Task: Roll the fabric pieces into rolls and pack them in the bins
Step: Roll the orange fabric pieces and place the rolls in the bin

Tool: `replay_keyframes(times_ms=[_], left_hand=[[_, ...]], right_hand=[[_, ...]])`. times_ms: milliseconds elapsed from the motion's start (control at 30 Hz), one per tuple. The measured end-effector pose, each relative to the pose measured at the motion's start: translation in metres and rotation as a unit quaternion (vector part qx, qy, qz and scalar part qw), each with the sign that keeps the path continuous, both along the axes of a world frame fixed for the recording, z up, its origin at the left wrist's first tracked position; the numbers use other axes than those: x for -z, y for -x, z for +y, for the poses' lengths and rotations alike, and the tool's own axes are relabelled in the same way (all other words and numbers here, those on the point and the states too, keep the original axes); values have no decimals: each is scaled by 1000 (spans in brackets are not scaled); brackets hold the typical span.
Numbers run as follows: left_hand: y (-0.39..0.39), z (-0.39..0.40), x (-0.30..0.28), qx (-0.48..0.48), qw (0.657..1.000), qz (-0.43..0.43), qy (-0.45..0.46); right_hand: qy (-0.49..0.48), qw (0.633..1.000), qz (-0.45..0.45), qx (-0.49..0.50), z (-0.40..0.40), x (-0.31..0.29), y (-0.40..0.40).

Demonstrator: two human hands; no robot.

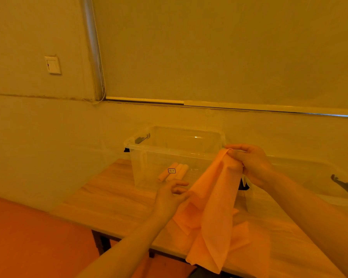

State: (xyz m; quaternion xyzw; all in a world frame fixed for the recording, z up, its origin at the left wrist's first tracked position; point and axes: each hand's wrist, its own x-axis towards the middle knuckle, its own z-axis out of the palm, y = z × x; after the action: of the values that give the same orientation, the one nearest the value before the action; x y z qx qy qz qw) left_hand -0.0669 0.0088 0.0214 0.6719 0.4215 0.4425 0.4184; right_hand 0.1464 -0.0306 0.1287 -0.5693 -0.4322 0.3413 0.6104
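My right hand pinches the top corner of an orange fabric piece and holds it up so it hangs down past the table's front edge. My left hand touches the cloth's left edge lower down, thumb and fingers at the edge, the other fingers spread. More orange fabric pieces lie flat on the table under the hanging one. Behind them stands a clear plastic bin with three rolled fabric rolls on its floor.
A second clear bin with a black latch stands at the right, partly behind my right arm. The wooden table sits against the wall below a window blind. An orange surface lies lower left.
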Motion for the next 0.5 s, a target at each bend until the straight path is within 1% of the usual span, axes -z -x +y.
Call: replay_keyframes(times_ms=[100,167,267,400,500], left_hand=[[12,11,-15,14,999,33,-7],[19,19,-32,21,999,35,-13],[30,31,-68,27,999,20,-15],[41,50,-116,55,997,-38,-38],[41,59,-147,54,995,-41,-68]], right_hand=[[12,1000,-18,19,0,3,-5],[14,999,-21,20,-1,4,-8],[9,999,-35,14,-2,1,-11],[6,998,-62,5,1,-12,-11],[-8,998,-65,-7,6,-26,-7]])
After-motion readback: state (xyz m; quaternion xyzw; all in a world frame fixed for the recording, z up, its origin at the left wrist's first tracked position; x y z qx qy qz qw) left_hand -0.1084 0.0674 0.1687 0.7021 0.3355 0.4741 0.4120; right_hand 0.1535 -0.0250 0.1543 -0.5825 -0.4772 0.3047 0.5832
